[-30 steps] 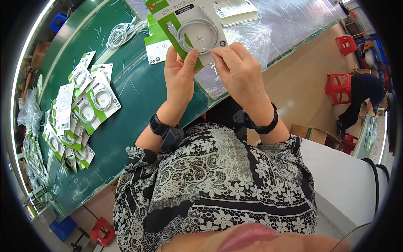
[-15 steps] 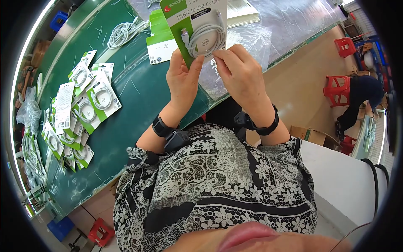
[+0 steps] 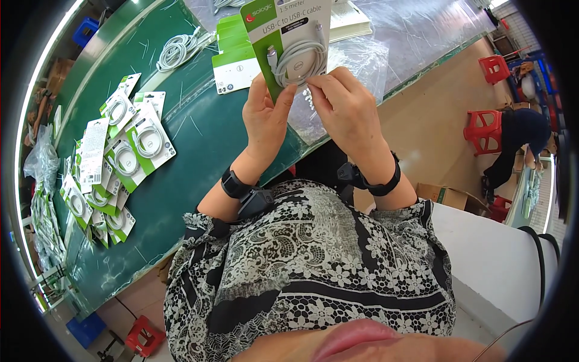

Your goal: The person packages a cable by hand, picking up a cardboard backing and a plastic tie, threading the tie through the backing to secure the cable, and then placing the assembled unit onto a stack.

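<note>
A green-and-white cable card point(image 3: 292, 30) stands tilted upright between my hands, with a coiled white cable point(image 3: 300, 57) on its front. My left hand point(image 3: 267, 111) grips the card's lower left edge, thumb in front and fingers behind. At the bottom of the coil, my right hand point(image 3: 344, 99) pinches with thumb and forefinger; whatever is between those fingertips is too small to make out. Behind the held card lies a stack of flat green-and-white cards point(image 3: 235, 71). To the left, several cards with coiled cables point(image 3: 120, 157) are heaped on the green table point(image 3: 199, 130).
A bundle of loose white cables point(image 3: 176, 51) lies at the far left of the table. Clear plastic film point(image 3: 416, 42) covers the table's right part, beside a pile of white cards point(image 3: 350, 21). Red stools point(image 3: 482, 131) and another person point(image 3: 523, 136) are at the right.
The held card has shifted slightly to the right and down, and both hands keep their grip. The heap and the stack have not been disturbed.
</note>
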`<state>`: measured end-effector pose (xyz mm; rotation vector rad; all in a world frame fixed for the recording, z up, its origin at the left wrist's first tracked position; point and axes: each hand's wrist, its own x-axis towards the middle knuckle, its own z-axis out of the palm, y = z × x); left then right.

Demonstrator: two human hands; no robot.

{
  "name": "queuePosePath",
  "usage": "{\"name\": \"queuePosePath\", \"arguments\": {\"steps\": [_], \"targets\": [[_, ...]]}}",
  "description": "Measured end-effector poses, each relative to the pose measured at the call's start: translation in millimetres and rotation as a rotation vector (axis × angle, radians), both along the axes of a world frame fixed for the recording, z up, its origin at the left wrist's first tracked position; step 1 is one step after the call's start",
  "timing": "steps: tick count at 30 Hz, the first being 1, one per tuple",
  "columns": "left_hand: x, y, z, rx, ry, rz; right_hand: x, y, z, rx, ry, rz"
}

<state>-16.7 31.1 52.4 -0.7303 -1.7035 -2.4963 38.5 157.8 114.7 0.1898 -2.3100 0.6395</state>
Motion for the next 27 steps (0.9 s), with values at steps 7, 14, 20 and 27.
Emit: {"name": "queuePosePath", "arguments": {"steps": [7,14,20,27], "targets": [[3.2,-9.9,0.5,-0.22,0.17,0.113,5.9,-2.1,-1.3,-0.041,-0.05,0.017],[4.0,-21.1,34.0,-0.251,0.827,0.255,19.9,-0.4,-1.5,-0.06,0.057,0.092],[20.5,-27.0,31.2,-0.088,0.527,0.047,20.8,-2.6,-3.9,-0.101,0.088,0.111],[13.2,-24.2,29.5,-0.088,0.477,0.14,23.3,-5.2,12.3,-0.169,0.14,0.112]]}}
